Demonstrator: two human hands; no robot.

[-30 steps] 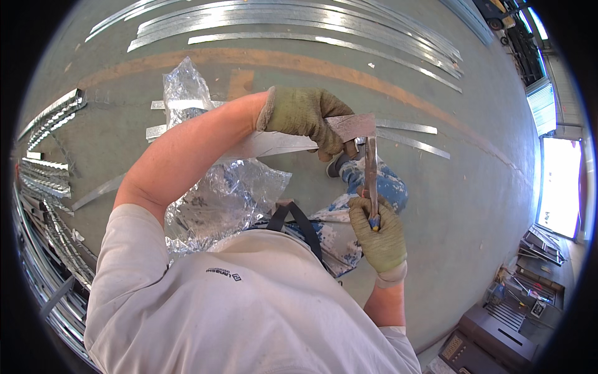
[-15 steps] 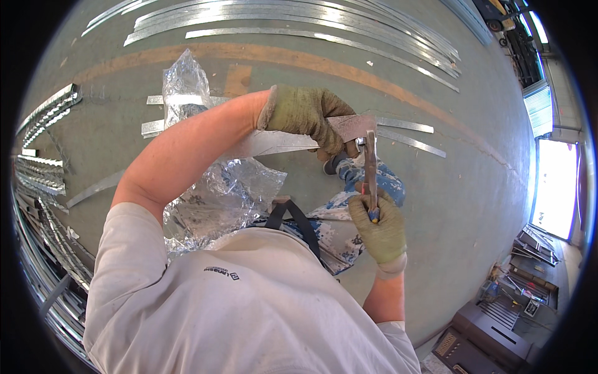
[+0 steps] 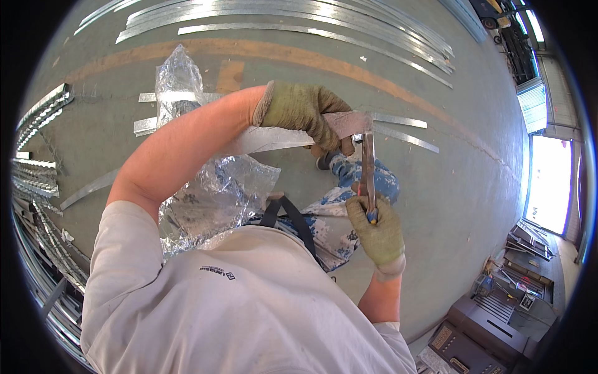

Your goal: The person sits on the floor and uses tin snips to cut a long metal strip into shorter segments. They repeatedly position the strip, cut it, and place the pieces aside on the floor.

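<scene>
My left hand (image 3: 305, 115), in a worn green work glove, is closed around the right end of a flat silver metal strip (image 3: 274, 141). The end is dull and brownish, and my left forearm hides part of the strip. My right hand (image 3: 379, 232), also gloved, grips a hammer (image 3: 368, 165) low on its handle. The hammer stands nearly upright in the view, its head close to the strip's end beside my left fingers. Whether head and strip touch, I cannot tell. Crumpled clear plastic film (image 3: 218, 193) lies over my left leg, below the strip.
Long metal strips (image 3: 280, 14) lie across the floor at the far side. Shorter strips (image 3: 398, 119) lie just beyond my hands. Bundled metal profiles (image 3: 43, 174) are stacked at the left. A dark machine cabinet (image 3: 486, 333) stands at the lower right, near a bright doorway (image 3: 548, 187).
The whole view has shifted slightly, moving the scene a little left and up. Both hands keep their grips, and the hammer stays by the strip's end.
</scene>
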